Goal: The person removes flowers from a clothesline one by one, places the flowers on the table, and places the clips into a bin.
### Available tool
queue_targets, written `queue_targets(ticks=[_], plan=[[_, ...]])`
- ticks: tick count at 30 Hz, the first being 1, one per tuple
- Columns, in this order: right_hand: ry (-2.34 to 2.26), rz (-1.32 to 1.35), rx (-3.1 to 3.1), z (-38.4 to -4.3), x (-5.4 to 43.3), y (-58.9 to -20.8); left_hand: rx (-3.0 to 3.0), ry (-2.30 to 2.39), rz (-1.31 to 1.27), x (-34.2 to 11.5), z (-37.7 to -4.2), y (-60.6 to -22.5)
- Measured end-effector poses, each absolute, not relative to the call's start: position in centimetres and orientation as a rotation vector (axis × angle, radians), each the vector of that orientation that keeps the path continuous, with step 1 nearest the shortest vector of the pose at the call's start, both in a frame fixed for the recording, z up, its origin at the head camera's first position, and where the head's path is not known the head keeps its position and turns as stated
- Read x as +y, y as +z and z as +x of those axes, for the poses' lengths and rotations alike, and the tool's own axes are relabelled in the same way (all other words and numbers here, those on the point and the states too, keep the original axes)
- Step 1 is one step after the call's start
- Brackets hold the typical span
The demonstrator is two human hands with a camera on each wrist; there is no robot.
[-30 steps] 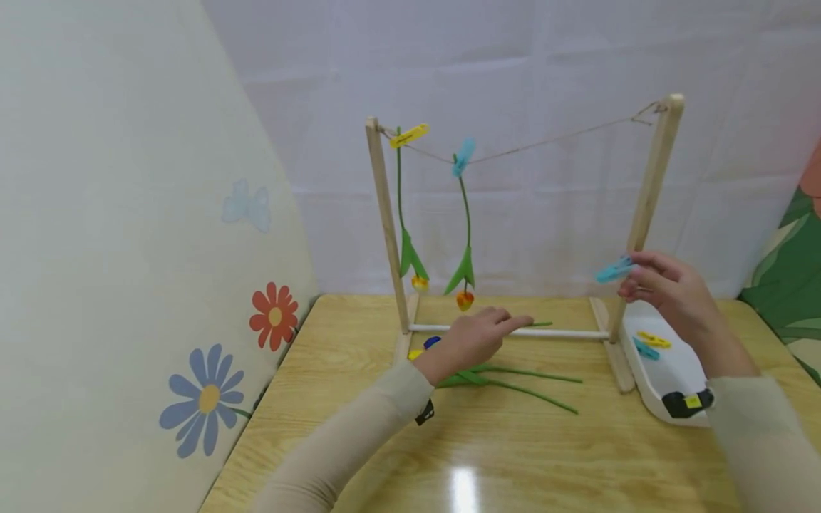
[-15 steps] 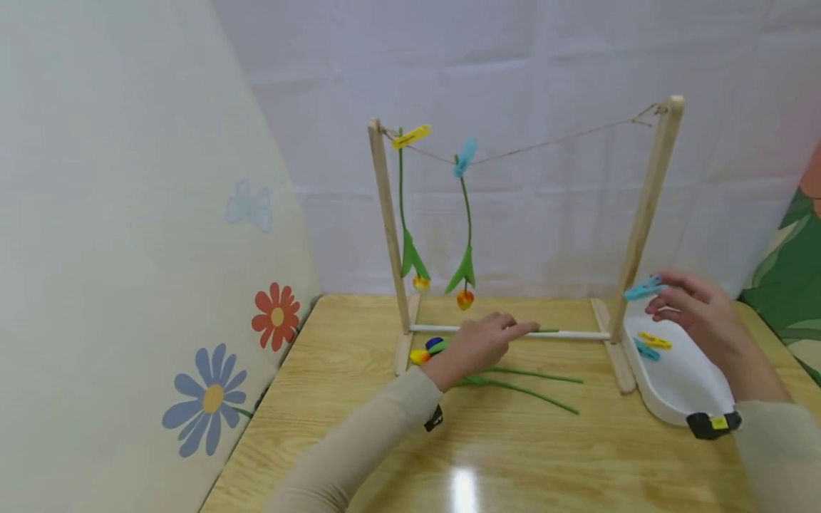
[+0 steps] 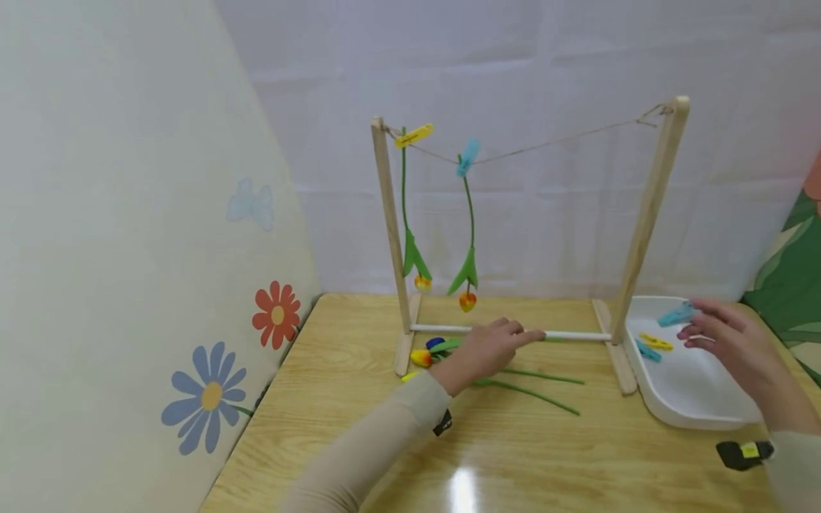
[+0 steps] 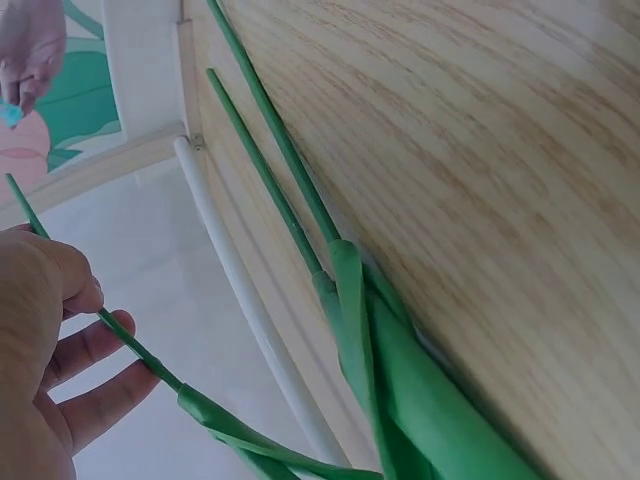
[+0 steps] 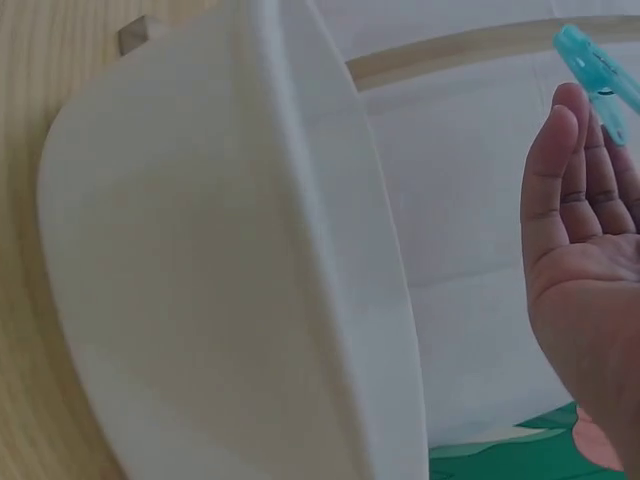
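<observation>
My left hand, low over the table, pinches the green stem of an artificial tulip; which bloom belongs to it is hard to tell. Beneath that hand lie more tulips, with a red-and-yellow bloom, a blue bloom and two bare stems pointing right. My right hand holds a light blue clothespin by its fingertips above the white tray. Inside the tray are a yellow clothespin and a blue clothespin.
A wooden frame carries a sagging string. Two tulips hang from it head down, one by a yellow clothespin, the other by a blue clothespin. A white rod joins the frame's feet. A painted wall borders the left.
My right hand has moved right and down, carrying the blue clothespin from beside the frame's post to over the tray. The left hand has shifted slightly right and down with its stem.
</observation>
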State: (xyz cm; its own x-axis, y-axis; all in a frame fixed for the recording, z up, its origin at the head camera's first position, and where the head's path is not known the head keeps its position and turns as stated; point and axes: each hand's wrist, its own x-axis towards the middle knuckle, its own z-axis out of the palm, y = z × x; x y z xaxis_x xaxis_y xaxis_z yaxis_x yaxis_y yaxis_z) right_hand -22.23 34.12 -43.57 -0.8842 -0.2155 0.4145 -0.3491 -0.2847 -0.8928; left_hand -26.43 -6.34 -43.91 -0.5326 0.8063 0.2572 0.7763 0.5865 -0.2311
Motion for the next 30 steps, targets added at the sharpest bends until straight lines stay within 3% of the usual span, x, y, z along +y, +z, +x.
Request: queue_targets(ticks=[16, 30], plan=[[2.277, 0.397, -2.100, -20.6, 36.7, -45.7, -2.513, 0.189, -1.321, -5.5, -26.2, -45.1], [1.762, 0.088, -2.680, -20.8, 37.0, -46.4, -2.504, 0.258, -1.303, -4.6, -26.6, -46.1]])
